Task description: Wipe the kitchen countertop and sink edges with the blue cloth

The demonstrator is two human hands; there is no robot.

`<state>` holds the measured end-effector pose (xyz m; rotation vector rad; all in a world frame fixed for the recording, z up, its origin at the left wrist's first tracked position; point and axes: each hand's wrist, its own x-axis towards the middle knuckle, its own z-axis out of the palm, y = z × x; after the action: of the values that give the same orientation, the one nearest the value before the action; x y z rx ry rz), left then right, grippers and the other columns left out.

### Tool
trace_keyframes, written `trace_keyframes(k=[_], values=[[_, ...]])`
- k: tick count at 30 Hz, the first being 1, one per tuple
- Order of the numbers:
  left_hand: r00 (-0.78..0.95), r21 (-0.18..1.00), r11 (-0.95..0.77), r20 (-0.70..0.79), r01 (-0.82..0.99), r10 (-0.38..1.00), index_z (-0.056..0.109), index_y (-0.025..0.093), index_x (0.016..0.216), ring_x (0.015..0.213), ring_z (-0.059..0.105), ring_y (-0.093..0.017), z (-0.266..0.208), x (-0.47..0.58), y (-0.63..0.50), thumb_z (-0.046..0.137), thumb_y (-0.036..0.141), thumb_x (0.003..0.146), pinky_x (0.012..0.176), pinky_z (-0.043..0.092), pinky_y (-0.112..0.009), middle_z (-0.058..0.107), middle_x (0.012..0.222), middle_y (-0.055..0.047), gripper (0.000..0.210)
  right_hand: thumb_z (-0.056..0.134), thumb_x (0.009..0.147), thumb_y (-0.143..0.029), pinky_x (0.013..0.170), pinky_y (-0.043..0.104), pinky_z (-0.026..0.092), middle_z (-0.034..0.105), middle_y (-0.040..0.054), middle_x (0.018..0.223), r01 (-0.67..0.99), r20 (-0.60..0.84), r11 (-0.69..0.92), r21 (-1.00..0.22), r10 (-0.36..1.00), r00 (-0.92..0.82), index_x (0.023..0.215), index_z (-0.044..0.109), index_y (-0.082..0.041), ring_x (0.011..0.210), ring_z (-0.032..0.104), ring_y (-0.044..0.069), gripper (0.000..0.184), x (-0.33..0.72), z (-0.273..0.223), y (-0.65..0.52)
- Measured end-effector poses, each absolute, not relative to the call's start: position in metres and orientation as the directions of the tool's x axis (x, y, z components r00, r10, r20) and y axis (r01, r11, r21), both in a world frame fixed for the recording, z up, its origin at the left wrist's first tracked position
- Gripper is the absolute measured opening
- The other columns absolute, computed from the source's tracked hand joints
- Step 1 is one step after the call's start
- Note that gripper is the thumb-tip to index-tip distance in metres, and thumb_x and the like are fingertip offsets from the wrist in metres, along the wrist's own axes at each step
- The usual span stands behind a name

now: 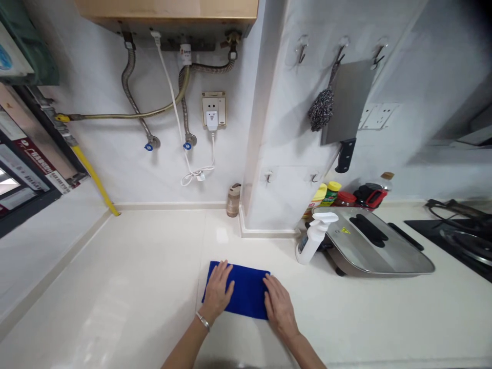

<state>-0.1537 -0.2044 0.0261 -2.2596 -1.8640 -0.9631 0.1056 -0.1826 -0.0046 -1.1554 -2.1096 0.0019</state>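
A blue cloth [248, 292], flat and roughly rectangular, lies on the white countertop [146, 266]. My left hand [218, 289] rests on the cloth's left part with its fingers stretched out and the thumb apart; a silver bracelet circles that wrist. At the right edge of the cloth, my right hand [280, 305] lies palm down, fingertips on the fabric and fingers extended. Neither hand grips anything. To the right of the cloth, a white spray bottle [313, 241] stands upright on the counter.
An electric pan with a glass lid [378, 241] sits right of the spray bottle, with jars behind it. A small brown bottle [232, 201] stands by the wall corner. A cleaver [348, 102] and a steel scrubber [322, 109] hang from hooks. The cooktop [457, 241] is far right.
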Motion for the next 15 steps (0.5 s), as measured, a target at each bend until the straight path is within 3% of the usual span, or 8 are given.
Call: trace_keyframes(k=[3, 5, 9, 12, 15], values=[[0.161, 0.209, -0.267, 0.419, 0.941, 0.894, 0.038, 0.025, 0.152, 0.147, 0.031, -0.030, 0.014, -0.146, -0.217, 0.047, 0.029, 0.099, 0.116, 0.038, -0.058, 0.036, 0.158, -0.010, 0.054, 0.043, 0.099, -0.025, 0.116, 0.050, 0.038, 0.045, 0.0077, 0.154, 0.725, 0.490, 0.662, -0.188, 0.703, -0.515, 0.151, 0.039, -0.024, 0.145, 0.037, 0.026, 0.051, 0.095, -0.008, -0.202], [0.182, 0.178, -0.265, 0.381, 0.948, 0.906, 0.036, 0.026, 0.153, 0.148, 0.029, -0.031, 0.010, -0.149, -0.220, 0.049, 0.031, 0.099, 0.116, 0.037, -0.059, 0.033, 0.160, -0.010, 0.056, 0.044, 0.100, -0.028, 0.116, 0.051, 0.037, 0.043, 0.0066, 0.156, 0.733, 0.450, 0.662, -0.155, 0.708, -0.544, 0.152, 0.038, -0.025, 0.146, 0.036, 0.027, 0.053, 0.093, -0.011, -0.210], [0.308, 0.194, -0.379, 0.319, 0.905, 0.896, 0.037, 0.029, 0.153, 0.148, 0.029, -0.029, 0.018, -0.174, -0.205, 0.052, 0.032, 0.098, 0.119, 0.033, -0.057, 0.033, 0.160, -0.007, 0.057, 0.042, 0.101, -0.027, 0.116, 0.049, 0.039, 0.050, 0.0079, 0.150, 0.701, 0.457, 0.666, -0.257, 0.722, -0.519, 0.147, 0.046, -0.025, 0.141, 0.044, 0.024, 0.047, 0.099, -0.012, -0.218], [0.419, 0.233, -0.482, 0.272, 0.845, 0.866, 0.049, 0.032, 0.146, 0.147, 0.031, -0.026, 0.035, -0.211, -0.180, 0.053, 0.028, 0.095, 0.121, 0.027, -0.055, 0.041, 0.156, -0.004, 0.051, 0.040, 0.101, -0.027, 0.114, 0.048, 0.044, 0.058, 0.0081, 0.142, 0.670, 0.498, 0.643, -0.371, 0.747, -0.441, 0.142, 0.052, -0.026, 0.133, 0.053, 0.023, 0.043, 0.116, -0.016, -0.225], [0.337, 0.279, -0.391, 0.222, 0.877, 0.915, 0.059, 0.030, 0.137, 0.146, 0.034, -0.025, 0.048, -0.248, -0.157, 0.059, 0.033, 0.091, 0.123, 0.024, -0.051, 0.048, 0.151, -0.005, 0.046, 0.043, 0.100, -0.034, 0.109, 0.051, 0.049, 0.060, 0.0087, 0.140, 0.696, 0.522, 0.587, -0.414, 0.779, -0.347, 0.141, 0.053, -0.026, 0.130, 0.055, 0.027, 0.043, 0.151, -0.029, -0.231]])
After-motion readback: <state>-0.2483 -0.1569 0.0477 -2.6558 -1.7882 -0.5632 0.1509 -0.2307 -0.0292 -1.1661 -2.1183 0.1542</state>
